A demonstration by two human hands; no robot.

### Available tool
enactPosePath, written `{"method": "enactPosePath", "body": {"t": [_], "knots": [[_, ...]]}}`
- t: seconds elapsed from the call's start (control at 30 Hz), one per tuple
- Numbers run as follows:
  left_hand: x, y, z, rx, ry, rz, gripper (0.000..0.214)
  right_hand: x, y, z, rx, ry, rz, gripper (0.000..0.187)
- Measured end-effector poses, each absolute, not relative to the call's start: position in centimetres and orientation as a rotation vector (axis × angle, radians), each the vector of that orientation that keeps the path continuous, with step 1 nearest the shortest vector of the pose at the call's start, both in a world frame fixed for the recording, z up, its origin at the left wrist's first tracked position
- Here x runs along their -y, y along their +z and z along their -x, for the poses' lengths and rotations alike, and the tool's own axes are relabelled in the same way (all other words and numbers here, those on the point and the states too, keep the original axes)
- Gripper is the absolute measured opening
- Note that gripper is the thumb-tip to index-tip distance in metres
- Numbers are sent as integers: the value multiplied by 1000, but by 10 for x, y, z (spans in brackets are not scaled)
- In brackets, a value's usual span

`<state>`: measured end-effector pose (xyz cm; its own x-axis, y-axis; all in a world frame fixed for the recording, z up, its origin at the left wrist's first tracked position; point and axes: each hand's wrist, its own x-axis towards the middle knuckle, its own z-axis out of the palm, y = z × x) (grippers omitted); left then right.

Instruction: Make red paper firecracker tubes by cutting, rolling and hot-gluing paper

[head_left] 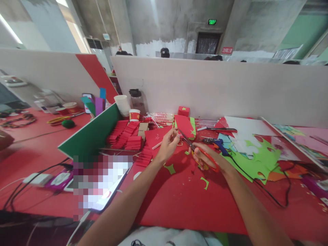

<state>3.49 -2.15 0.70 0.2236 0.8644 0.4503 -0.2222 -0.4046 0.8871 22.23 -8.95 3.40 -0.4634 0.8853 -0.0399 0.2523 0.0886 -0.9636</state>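
Observation:
My right hand (pixel 201 156) is closed around the red-orange handles of a pair of scissors (pixel 186 139). The blades point up and left, towards the fingertips of my left hand (pixel 169 143). That hand is closed in a pinch; a small reddish bit shows at its fingertips, too small to name. Under and around both hands lie green paper scraps (pixel 170 168) on the red tabletop (pixel 179 201). Just beyond the hands is a red paper sheet (pixel 183 125) over green paper.
Left of my hands are stacked folded red pieces (pixel 128 135), a green board (pixel 89 133) and a lit tablet (pixel 110 186). A blue glue gun (pixel 221 146) with a black cord and cut green paper (pixel 263 155) lie right. A white partition (pixel 217 89) stands behind.

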Motion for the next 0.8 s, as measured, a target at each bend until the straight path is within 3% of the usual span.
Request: {"method": "enactPosePath", "body": {"t": [0.8], "knots": [[20, 7, -33, -614, 1343, -1496, 25, 87, 27, -223, 1774, 1389, 1108, 52]]}}
